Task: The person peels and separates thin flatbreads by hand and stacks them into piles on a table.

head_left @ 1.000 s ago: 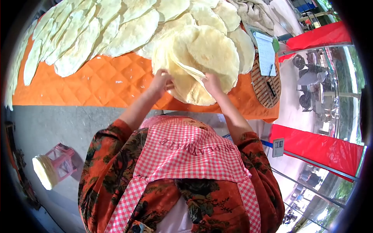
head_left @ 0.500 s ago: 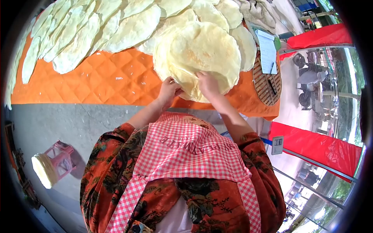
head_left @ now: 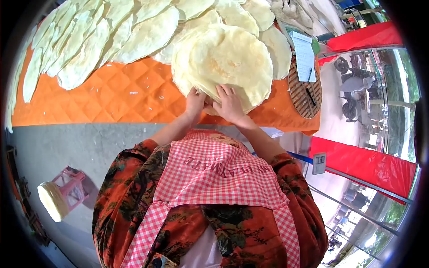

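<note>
Pale sheets (head_left: 149,35) and a slatted board (head_left: 299,91) flank the stack (head_left: 230,58), left hand (head_left: 195,102) pinching its edge, right hand (head_left: 229,106) spread.

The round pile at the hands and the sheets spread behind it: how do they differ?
The pile is stacked in layers; the spread sheets only partly overlap.
The left hand and right hand touch the pile's near edge; neither touches the spread sheets.
The pile's top looks round; many spread sheets look longer and narrower.
Both are pale and lie on the orange cloth.
</note>
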### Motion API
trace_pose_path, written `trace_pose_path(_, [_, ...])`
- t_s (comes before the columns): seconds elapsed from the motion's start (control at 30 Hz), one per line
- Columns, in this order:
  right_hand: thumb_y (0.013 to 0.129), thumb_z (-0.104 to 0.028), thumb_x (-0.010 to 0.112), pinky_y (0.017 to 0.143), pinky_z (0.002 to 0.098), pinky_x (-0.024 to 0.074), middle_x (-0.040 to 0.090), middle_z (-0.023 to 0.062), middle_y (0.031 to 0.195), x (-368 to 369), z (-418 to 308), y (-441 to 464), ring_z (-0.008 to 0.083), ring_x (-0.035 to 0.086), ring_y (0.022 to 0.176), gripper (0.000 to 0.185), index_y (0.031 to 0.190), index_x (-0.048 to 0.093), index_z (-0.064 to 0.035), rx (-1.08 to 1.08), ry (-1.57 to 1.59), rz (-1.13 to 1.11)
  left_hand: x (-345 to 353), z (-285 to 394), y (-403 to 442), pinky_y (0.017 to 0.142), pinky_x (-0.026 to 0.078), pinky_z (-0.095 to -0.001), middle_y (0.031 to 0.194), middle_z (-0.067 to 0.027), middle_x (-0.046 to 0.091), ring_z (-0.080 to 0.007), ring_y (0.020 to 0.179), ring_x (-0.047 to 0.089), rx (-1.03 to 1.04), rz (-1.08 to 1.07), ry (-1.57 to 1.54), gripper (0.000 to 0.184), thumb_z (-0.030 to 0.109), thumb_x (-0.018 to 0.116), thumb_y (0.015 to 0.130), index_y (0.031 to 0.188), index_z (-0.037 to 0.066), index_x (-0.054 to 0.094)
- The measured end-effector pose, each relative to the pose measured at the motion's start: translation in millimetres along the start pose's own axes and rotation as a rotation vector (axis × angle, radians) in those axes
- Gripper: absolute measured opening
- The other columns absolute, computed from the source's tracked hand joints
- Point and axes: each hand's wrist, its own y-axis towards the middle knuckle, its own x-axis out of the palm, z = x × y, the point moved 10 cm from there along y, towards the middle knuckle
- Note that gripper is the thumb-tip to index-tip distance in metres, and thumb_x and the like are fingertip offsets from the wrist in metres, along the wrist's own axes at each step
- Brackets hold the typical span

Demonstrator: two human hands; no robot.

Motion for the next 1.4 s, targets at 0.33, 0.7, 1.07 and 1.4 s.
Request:
trace_pose_path(0.33, [0.075,-0.01,0.059,0.079,0.0447,0.0478,0.057,0.0179,0.109,10,-2,7,0.0366,0.055,0.097,0.04,0.115,0.055,-0.005,-0.079,0.001,0.147,-2,-2,6,0.059,0.054,-0.0316,0.093,-0.0137,0.062,-0.023,0.074,0.064,0.049,0.095,0.096,0.038,-0.001,0.058,0.079,0.115,-0.001,0.047])
trace_pose_path(0.7, [0.084,-0.016,0.061,0.067,0.0297,0.05,0.066,0.0057,0.086,-261,246,158,0.0124,0.06,0.073,0.027,0.104,0.063,0.0025,0.286,0.306,0.075,-16,-14,13,0.064,0.052,-0.035,0.094,-0.0146,0.063,-0.0253,0.082,0.063,0.0,0.207,0.108,0.031,0.001,0.063,0.078,0.107,-0.005,0.052])
trace_pose_path(1.07, [0.083,-0.018,0.059,0.071,0.0417,0.0471,0.062,0.0259,0.086,-269,170,167,0.0392,0.061,0.083,0.023,0.097,0.063,-0.0001,0.009,-0.128,0.105,-11,-3,-2,0.068,0.053,-0.0356,0.094,-0.0165,0.063,-0.0253,0.083,0.063,-0.044,0.252,0.144,0.031,0.002,0.062,0.078,0.107,-0.006,0.053])
trace_pose_path(1.4, [0.091,-0.023,0.053,0.065,0.0352,0.0482,0.067,0.0125,0.079,-476,156,188,0.0173,0.061,0.069,0.028,0.111,0.063,-0.0059,0.005,-0.356,0.294,-15,-15,11,0.059,0.053,-0.0352,0.089,-0.0144,0.063,-0.0245,0.074,0.063,0.025,0.204,0.081,0.03,0.002,0.062,0.077,0.105,-0.006,0.053])
